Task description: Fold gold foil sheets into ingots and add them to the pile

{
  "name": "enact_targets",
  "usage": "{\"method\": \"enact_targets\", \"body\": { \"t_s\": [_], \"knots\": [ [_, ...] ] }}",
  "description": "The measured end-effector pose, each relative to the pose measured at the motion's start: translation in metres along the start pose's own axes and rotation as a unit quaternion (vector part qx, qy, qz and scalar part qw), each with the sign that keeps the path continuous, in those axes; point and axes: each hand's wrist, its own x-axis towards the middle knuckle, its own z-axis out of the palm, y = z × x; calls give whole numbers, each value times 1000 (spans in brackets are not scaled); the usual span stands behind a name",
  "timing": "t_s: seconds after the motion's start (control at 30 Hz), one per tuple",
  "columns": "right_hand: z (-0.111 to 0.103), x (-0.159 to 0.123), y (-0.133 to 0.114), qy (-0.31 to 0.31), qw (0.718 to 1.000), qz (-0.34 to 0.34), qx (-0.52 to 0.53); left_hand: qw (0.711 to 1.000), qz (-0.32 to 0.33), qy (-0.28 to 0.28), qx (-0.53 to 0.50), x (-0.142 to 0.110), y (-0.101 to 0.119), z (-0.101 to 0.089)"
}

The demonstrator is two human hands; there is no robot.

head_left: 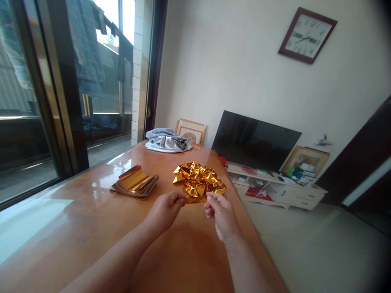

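1. Head view, hands: the left hand [165,211] and the right hand [221,215] are raised slightly above a glossy wooden table [76,240], close together near its middle. Both forearms are bare.
2. Held item: a narrow gold foil strip [195,200] runs across the short gap between the hands, with one end in each hand.
3. Left hand: the thumb presses down on the strip and pinches it against the curled fingers. The fingers sit together, not spread.
4. Right hand: the thumb and forefinger pinch the other end of the strip. The remaining fingers are curled together beneath them.
5. Adjacent material: a crumpled gold foil mass [198,179] lies on the table directly beyond the strip, just beside the right fingertips. Contact between them cannot be confirmed from this view.
6. Table, left of the mass: a stack of folded gold foil sheets [134,182] lies apart from both hands.
7. Far end of table: a folded grey garment [166,142] lies there, with a wooden picture frame [191,131] behind it.
8. Surroundings: a black flat-screen television [253,140] stands beyond the table, above a white cabinet [275,187]. A wall clock [307,35] hangs higher on the right, and clothes [85,49] hang behind a glass door [36,101] on the left.
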Motion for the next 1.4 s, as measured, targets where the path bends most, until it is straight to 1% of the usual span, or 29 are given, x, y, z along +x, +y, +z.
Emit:
{"method": "enact_targets", "body": {
  "t_s": [0.1,0.3,0.4,0.57,0.77,0.9,1.0,1.13,1.23,1.3,1.4],
  "knots": [
    [3,-1,2,-1,1000,15,0,1000,9,0,-1,0,0,1],
    [4,-1,0,-5,998,37,41,1000,19,-11,-19,-1,-2,3],
    [4,0,0,-4,998,35,46,999,18,-18,-30,-1,-1,3],
    [6,0,0,-3,999,35,42,998,12,-9,-53,-1,3,2],
    [5,-1,2,-1,998,41,47,999,5,-6,-52,-2,6,3],
    [4,0,6,7,997,43,56,998,-2,-11,-62,-2,3,5],
    [5,0,7,9,998,35,54,996,-6,-11,-90,-1,-3,7],
    [8,-1,9,1,998,25,49,989,-33,18,-146,0,-6,10],
    [11,-2,11,-7,999,19,36,977,-80,44,-195,-1,-2,11],
    [14,-3,14,-13,999,14,27,966,-107,52,-230,-1,1,12],
    [18,-5,18,-20,1000,11,17,960,-117,63,-246,-1,2,14]
  ]
}}
